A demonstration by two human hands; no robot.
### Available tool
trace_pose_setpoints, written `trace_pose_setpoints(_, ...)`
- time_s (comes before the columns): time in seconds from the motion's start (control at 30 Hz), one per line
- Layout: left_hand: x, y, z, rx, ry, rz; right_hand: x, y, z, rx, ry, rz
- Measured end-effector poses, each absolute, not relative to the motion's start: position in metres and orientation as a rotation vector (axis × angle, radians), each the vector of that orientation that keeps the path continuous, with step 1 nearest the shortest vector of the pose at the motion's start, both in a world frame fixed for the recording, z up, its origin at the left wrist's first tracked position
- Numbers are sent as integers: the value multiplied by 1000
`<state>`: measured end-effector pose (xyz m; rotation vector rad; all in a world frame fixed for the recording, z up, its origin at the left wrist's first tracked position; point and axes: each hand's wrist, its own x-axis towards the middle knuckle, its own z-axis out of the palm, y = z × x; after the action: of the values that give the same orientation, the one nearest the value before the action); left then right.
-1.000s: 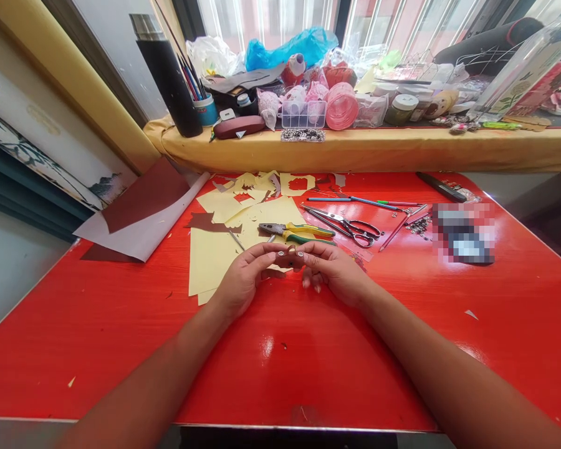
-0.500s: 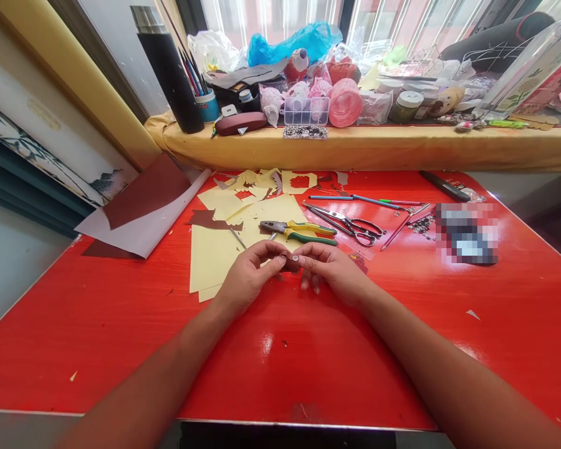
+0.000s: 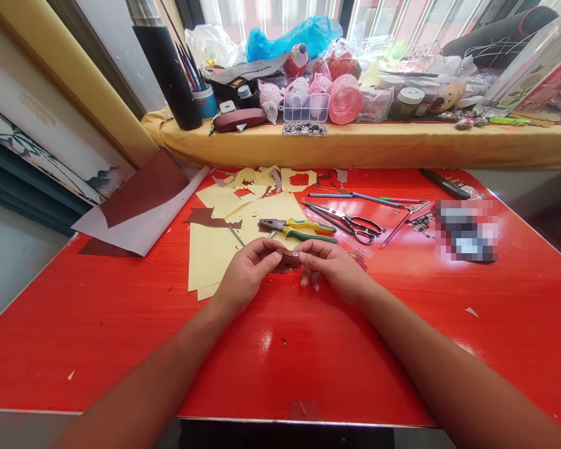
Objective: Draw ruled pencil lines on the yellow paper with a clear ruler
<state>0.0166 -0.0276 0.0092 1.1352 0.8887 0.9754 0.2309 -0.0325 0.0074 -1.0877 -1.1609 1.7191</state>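
Note:
A small dark brown piece (image 3: 287, 259) with a round metal snap (image 3: 296, 254) at its right end is held between both hands, above the red table (image 3: 280, 368). My left hand (image 3: 250, 268) pinches its left part between thumb and fingers. At the snap, the thumb and index finger of my right hand (image 3: 334, 265) close on the right end, with the other fingers curled below. Just beyond the hands lie pliers (image 3: 299, 229) with yellow and green handles, on yellow paper (image 3: 210, 255). Part of the brown piece is hidden by the fingers.
Scissors (image 3: 346, 221), pens (image 3: 331, 196) and small metal parts (image 3: 421, 223) lie right of the pliers. A brown sheet (image 3: 144, 187) is at the left. Behind, a cloth-covered ledge (image 3: 355, 146) carries a black flask (image 3: 168, 78), a clear divided box (image 3: 306, 108), jars and bags.
More of the brown piece shows between the hands, which remain in nearly the same place. The whole view has shifted slightly.

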Motion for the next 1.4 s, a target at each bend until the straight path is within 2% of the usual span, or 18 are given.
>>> trace_pose_setpoints(1.1, 18, -24, 8, 1152, 885, 939, 229, -32, 5, -1085, -1144, 1711)
trace_pose_setpoints(1.4, 19, -25, 1, 1229, 895, 940, 222, -35, 3, -1081, -1325, 1633)
